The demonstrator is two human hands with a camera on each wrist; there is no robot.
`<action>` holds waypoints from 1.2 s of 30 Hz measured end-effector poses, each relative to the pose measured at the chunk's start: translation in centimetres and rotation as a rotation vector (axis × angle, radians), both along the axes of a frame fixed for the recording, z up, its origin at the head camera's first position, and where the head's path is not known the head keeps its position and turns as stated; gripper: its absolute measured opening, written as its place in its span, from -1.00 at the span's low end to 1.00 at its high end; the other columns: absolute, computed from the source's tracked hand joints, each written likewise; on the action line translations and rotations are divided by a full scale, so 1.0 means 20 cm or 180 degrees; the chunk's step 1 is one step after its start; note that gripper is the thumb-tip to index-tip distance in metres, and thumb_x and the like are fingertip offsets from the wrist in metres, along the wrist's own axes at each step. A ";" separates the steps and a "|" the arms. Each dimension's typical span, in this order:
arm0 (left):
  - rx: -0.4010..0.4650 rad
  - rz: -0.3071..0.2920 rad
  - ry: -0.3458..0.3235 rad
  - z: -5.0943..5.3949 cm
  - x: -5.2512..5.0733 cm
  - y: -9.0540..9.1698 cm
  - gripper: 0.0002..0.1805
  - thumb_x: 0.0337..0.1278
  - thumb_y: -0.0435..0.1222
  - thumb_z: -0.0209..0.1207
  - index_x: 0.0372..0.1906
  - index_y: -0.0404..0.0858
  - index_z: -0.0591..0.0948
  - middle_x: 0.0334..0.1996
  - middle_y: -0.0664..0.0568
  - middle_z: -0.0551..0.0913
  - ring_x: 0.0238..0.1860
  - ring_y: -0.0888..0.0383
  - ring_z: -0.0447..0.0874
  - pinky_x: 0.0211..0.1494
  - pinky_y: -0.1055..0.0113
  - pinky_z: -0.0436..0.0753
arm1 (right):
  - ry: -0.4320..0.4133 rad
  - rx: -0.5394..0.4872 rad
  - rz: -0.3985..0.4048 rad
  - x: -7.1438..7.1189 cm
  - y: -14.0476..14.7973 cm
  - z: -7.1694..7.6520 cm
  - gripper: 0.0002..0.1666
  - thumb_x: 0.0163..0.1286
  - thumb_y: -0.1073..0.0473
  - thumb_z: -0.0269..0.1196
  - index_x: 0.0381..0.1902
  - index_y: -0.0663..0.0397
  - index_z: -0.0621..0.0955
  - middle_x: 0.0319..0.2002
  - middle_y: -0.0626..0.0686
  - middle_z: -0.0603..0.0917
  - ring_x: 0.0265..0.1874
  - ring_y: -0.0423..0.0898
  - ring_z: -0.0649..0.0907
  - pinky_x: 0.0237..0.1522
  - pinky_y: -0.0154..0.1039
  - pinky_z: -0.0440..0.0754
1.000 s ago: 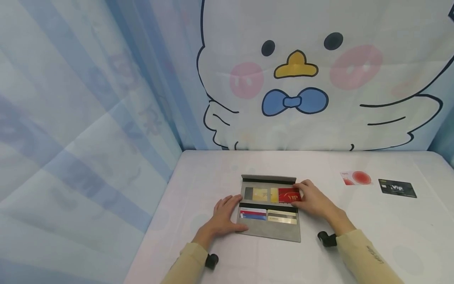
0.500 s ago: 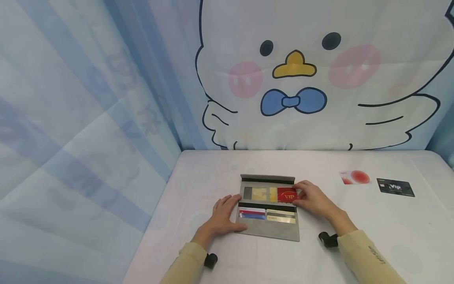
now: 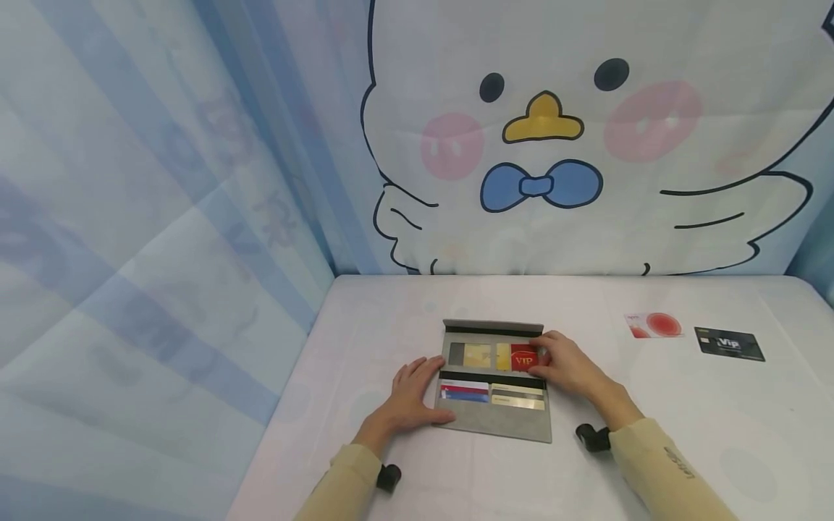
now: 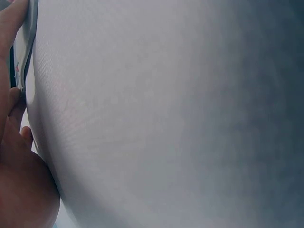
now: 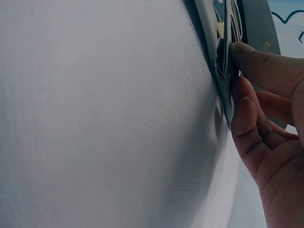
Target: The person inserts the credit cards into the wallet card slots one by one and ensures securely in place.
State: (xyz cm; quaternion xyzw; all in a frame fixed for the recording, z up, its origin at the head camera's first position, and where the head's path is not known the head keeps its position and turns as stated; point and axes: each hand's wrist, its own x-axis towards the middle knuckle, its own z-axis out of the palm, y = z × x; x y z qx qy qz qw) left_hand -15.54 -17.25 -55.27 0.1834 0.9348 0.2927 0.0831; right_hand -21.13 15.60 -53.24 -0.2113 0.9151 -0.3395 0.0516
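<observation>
A grey card wallet (image 3: pixel 495 425) lies unfolded on the table in the head view. Two cards, a striped blue-and-red card (image 3: pixel 465 391) and a gold card (image 3: pixel 517 397), sit in its lower pockets. In the upper part are a yellow-and-grey card (image 3: pixel 477 355) and a red VIP card (image 3: pixel 523 357). My right hand (image 3: pixel 570 365) pinches the red card's right end between thumb and fingers at the wallet's right edge. Fingers spread, my left hand (image 3: pixel 409 402) rests on the wallet's left edge, its thumb on the lower corner. Both wrist views show the wallet only edge-on.
A white card with a red circle (image 3: pixel 654 325) and a black VIP card (image 3: pixel 730 344) lie apart at the back right of the white-covered table (image 3: pixel 651 470). Behind the table hangs a curtain (image 3: pixel 534 239) printed with a cartoon bird.
My right hand has moved left, and the red VIP card has slid farther left into the wallet with it. My left hand stays at the wallet's left edge.
</observation>
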 end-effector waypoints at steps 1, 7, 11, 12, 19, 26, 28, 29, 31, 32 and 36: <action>-0.0014 0.0004 -0.0005 0.00 0.00 0.00 0.07 -0.05 0.07 0.48 0.55 -0.16 0.24 0.51 0.02 0.27 0.54 -0.06 -0.02 0.53 -0.13 -0.13 | -0.0005 0.0005 0.0001 0.00 -0.01 0.00 -0.37 0.21 0.27 0.48 0.16 0.51 0.53 -0.02 0.29 0.55 -0.36 -0.11 0.53 -0.36 -0.29 0.61; -0.0040 0.0008 0.0002 -0.01 -0.01 0.00 0.07 -0.06 0.08 0.48 0.54 -0.17 0.25 0.51 0.02 0.27 0.54 -0.05 -0.01 0.54 -0.11 -0.13 | -0.0019 0.0090 0.0030 0.00 -0.04 0.02 -0.38 0.22 0.26 0.48 0.15 0.52 0.54 -0.02 0.31 0.56 -0.31 -0.05 0.52 -0.30 -0.21 0.61; -0.0018 -0.0005 0.0022 0.00 -0.01 0.00 0.07 -0.07 0.07 0.49 0.54 -0.19 0.26 0.50 0.00 0.28 0.53 -0.07 0.00 0.53 -0.13 -0.12 | 0.0053 0.0137 0.0075 -0.01 -0.07 0.01 -0.40 0.22 0.28 0.48 0.13 0.52 0.55 -0.02 0.31 0.56 -0.30 -0.03 0.52 -0.28 -0.17 0.61; -0.0032 -0.0006 0.0015 0.00 -0.01 0.00 0.07 -0.06 0.08 0.49 0.54 -0.18 0.25 0.50 0.01 0.28 0.53 -0.06 0.00 0.53 -0.12 -0.13 | 0.0066 0.0146 0.0078 -0.01 -0.08 0.01 -0.40 0.21 0.28 0.48 0.13 0.51 0.56 -0.03 0.31 0.56 -0.30 -0.03 0.52 -0.28 -0.17 0.60; -0.0090 -0.0001 -0.0001 -0.02 -0.01 -0.01 0.08 -0.05 0.11 0.47 0.56 -0.11 0.23 0.52 0.07 0.25 0.54 -0.01 -0.03 0.55 -0.06 -0.14 | -0.0036 0.0167 0.0095 -0.02 -0.07 0.03 -0.40 0.23 0.27 0.47 0.18 0.43 0.56 -0.04 0.24 0.58 -0.32 -0.08 0.53 -0.32 -0.22 0.58; -0.0049 -0.0026 0.0018 -0.02 -0.02 0.00 0.08 -0.06 0.10 0.48 0.55 -0.14 0.24 0.52 0.05 0.25 0.54 -0.04 -0.03 0.54 -0.10 -0.13 | -0.0079 0.0018 0.0158 -0.02 -0.01 0.01 -0.39 0.24 0.31 0.45 0.23 0.37 0.54 -0.10 0.11 0.60 -0.34 -0.10 0.51 -0.35 -0.25 0.54; -0.0056 -0.0026 0.0023 -0.02 -0.02 0.00 0.08 -0.05 0.10 0.47 0.56 -0.14 0.23 0.52 0.05 0.24 0.54 -0.04 -0.03 0.54 -0.10 -0.13 | -0.0024 -0.0003 0.0164 -0.02 0.00 0.01 -0.38 0.24 0.30 0.46 0.23 0.34 0.54 -0.08 0.11 0.61 -0.32 -0.10 0.51 -0.32 -0.23 0.55; -0.0061 -0.0024 0.0024 -0.02 -0.02 0.00 0.08 -0.05 0.10 0.47 0.56 -0.13 0.23 0.52 0.05 0.24 0.54 -0.04 -0.03 0.54 -0.10 -0.13 | 0.0007 -0.0012 0.0166 -0.02 0.01 0.00 -0.38 0.24 0.29 0.46 0.23 0.33 0.55 -0.07 0.11 0.62 -0.31 -0.10 0.51 -0.30 -0.23 0.55; -0.0094 -0.0016 0.0016 -0.02 -0.02 0.00 0.08 -0.04 0.11 0.46 0.56 -0.12 0.22 0.53 0.05 0.23 0.54 -0.04 -0.04 0.54 -0.11 -0.13 | 0.0064 -0.0042 0.0168 -0.02 0.02 -0.01 -0.39 0.23 0.28 0.47 0.23 0.30 0.56 -0.08 0.09 0.63 -0.31 -0.10 0.52 -0.29 -0.22 0.55; -0.0104 -0.0010 0.0003 -0.02 -0.02 0.00 0.07 -0.03 0.11 0.46 0.56 -0.11 0.22 0.53 0.06 0.23 0.55 -0.03 -0.05 0.54 -0.10 -0.14 | 0.0096 -0.0048 0.0175 -0.02 0.02 -0.01 -0.39 0.23 0.27 0.47 0.22 0.29 0.57 -0.08 0.08 0.64 -0.31 -0.10 0.51 -0.29 -0.22 0.55; -0.0080 0.0012 -0.0023 -0.02 -0.01 0.00 0.07 -0.03 0.11 0.46 0.56 -0.11 0.23 0.53 0.05 0.23 0.55 -0.03 -0.05 0.54 -0.11 -0.14 | 0.0196 -0.0050 0.0203 -0.02 0.02 -0.02 -0.42 0.22 0.26 0.48 0.19 0.26 0.60 -0.09 0.07 0.65 -0.33 -0.12 0.50 -0.30 -0.23 0.54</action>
